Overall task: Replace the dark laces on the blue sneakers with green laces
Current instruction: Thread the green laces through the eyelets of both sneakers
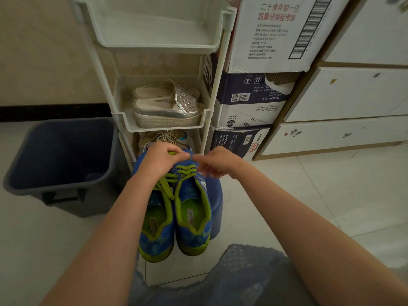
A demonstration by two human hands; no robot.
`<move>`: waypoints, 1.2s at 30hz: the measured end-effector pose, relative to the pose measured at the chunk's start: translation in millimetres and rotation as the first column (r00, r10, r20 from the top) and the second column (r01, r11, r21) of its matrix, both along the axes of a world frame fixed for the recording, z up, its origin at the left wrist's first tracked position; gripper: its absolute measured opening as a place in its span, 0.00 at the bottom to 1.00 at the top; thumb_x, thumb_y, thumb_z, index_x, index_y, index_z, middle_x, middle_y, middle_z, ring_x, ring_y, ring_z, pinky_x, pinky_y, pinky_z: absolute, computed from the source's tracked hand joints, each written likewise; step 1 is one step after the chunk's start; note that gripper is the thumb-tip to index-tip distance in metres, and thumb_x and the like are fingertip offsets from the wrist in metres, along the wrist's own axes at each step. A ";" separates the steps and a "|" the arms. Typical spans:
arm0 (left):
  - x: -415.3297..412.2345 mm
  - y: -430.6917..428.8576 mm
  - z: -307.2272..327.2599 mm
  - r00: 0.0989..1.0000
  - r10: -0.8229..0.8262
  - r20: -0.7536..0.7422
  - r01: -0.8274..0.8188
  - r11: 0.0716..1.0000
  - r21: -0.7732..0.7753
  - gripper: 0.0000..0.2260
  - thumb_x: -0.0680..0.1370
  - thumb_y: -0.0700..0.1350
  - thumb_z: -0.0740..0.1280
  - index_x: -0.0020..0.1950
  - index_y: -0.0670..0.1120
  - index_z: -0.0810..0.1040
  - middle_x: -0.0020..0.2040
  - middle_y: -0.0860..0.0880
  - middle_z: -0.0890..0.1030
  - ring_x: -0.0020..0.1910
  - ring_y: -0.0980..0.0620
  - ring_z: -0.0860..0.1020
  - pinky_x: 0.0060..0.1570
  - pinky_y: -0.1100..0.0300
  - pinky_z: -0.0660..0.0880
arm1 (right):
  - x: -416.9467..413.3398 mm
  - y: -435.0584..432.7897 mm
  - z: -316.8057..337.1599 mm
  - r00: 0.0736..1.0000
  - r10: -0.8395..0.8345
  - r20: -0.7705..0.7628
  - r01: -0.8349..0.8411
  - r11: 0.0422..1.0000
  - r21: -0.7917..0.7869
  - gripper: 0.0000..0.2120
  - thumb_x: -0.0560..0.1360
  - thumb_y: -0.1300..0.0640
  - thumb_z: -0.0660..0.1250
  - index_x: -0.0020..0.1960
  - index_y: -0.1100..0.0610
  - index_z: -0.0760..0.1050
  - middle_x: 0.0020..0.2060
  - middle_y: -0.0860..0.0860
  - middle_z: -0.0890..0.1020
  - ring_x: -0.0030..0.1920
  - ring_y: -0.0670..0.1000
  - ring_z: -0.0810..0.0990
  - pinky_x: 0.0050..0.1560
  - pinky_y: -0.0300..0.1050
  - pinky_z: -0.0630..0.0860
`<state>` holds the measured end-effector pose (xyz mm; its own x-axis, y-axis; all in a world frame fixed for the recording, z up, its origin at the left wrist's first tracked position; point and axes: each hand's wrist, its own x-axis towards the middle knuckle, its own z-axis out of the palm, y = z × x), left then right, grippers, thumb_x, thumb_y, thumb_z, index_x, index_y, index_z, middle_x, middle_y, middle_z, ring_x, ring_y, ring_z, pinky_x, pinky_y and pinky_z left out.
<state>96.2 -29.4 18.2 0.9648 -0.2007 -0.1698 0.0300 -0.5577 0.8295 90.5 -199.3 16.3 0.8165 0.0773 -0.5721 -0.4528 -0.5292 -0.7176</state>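
You sit over the pair of blue sneakers [176,221], which lie side by side on a blue stool [216,195] in front of the white shoe rack [167,127], heels toward you and toes toward the rack. That way the lace rows run straight away from you and both arms can reach them without twisting. The stool lifts the pair off the tiled floor [309,195], which likely spares you from bending.

Your left hand [164,156] is curled at the toe end, and a bit of green shows pinched between thumb and fingers. It looks like a hold that keeps the green laces [185,171] taut. Your right hand [220,163] hovers just beside the right shoe's eyelets. It is too blurred to tell whether it grasps anything.

Green lacing crosses the right shoe in neat rows, while on the left shoe it lies looser, a strand trailing toward the tongue. No dark lacing is in view on either shoe, so the swap appears close to done, with evening and tightening the likely work left.

A dark bin [64,155] stands to the left of the rack, stacked cartons [249,100] to its right, and silver sandals [167,107] sit on its middle shelf.
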 end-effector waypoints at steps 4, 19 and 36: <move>3.0 0.4 -5.6 0.997 0.017 -0.076 -0.012 0.998 0.068 0.07 0.77 0.47 0.68 0.43 0.45 0.81 0.29 0.56 0.81 0.20 0.62 0.71 0.28 0.66 0.67 | -6.0 4.7 -0.8 0.978 0.187 -0.094 -0.199 0.971 -0.131 0.28 0.73 0.41 0.68 0.51 0.68 0.78 0.41 0.61 0.84 0.32 0.51 0.82 0.29 0.39 0.79; -9.0 -15.5 -19.6 0.968 -0.032 -0.247 0.070 0.987 0.147 0.05 0.75 0.40 0.70 0.45 0.41 0.85 0.17 0.57 0.73 0.18 0.64 0.70 0.22 0.74 0.64 | -6.6 -5.7 -16.5 0.982 0.181 -0.048 -0.186 0.977 -0.102 0.14 0.75 0.68 0.65 0.57 0.76 0.74 0.49 0.70 0.81 0.25 0.47 0.81 0.42 0.41 0.81; -11.1 -38.5 -46.4 0.955 0.253 -0.157 -0.193 0.928 0.318 0.07 0.72 0.45 0.71 0.43 0.42 0.84 0.31 0.48 0.80 0.33 0.51 0.78 0.39 0.56 0.76 | -7.0 -8.1 -18.3 0.990 0.132 -0.040 -0.134 0.990 -0.048 0.13 0.74 0.71 0.62 0.57 0.76 0.74 0.46 0.70 0.80 0.25 0.48 0.81 0.39 0.41 0.81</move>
